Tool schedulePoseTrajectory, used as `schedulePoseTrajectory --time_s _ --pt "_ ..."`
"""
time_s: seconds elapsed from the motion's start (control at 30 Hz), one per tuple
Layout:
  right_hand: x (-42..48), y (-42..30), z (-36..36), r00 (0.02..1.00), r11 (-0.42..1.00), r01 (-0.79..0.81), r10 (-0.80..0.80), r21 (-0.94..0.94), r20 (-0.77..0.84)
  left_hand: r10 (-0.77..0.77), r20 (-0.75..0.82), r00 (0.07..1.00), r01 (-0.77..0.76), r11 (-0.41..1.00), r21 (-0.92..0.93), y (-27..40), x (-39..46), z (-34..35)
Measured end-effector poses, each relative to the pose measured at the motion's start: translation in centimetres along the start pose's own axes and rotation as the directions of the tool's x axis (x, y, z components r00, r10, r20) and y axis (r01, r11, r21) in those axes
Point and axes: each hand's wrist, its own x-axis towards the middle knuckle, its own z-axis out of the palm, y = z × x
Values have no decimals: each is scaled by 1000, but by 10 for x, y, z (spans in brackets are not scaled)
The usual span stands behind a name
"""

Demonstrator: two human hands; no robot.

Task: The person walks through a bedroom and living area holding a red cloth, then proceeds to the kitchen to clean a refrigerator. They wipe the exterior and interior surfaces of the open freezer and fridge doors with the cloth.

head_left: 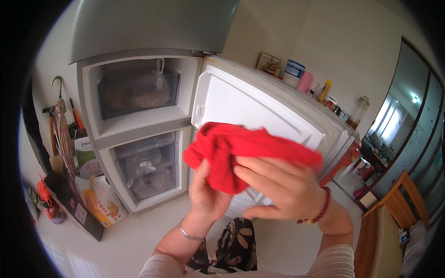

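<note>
A crumpled red cloth [229, 153] is between my two hands, slightly blurred, in front of an open white refrigerator door [243, 104]. My left hand [210, 194] grips its lower left part, thumb up against the fabric. The fingers of my right hand [278, 187] lie extended along the near side of the cloth, the thumb apart; whether they pinch it cannot be told. Behind stands the refrigerator, its upper compartment [146, 125] showing a translucent drawer [139, 93] with a whitish tie hanging at its front. Below, the other compartment shows translucent drawers [149, 163].
At left, an umbrella [62, 128], a milk carton box [87, 156], a dark flat board [74, 205] and a plastic bag [104, 201] stand by the refrigerator. Beyond the door are a lidded tub [293, 71] and a pink roll [305, 82]. A wooden chair [399, 191] is at right.
</note>
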Motion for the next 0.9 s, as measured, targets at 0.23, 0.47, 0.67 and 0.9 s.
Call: schedulePoseTrajectory --time_s 0.23,0.47,0.67,0.9 --pt "-22 85 -40 803 677 -591 439 -438 -404 454 328 829 -485 289 826 -2 72 -8" --pt "-45 169 -44 622 551 -713 782 -434 -30 147 730 667 -693 -236 681 -87 153 46" --pt "-48 175 -30 660 579 -723 741 -377 -128 143 826 544 -685 -493 537 -72 238 -9" --pt "-37 182 -30 569 513 -759 822 -402 -26 374 560 739 -279 -587 760 20 292 -85"
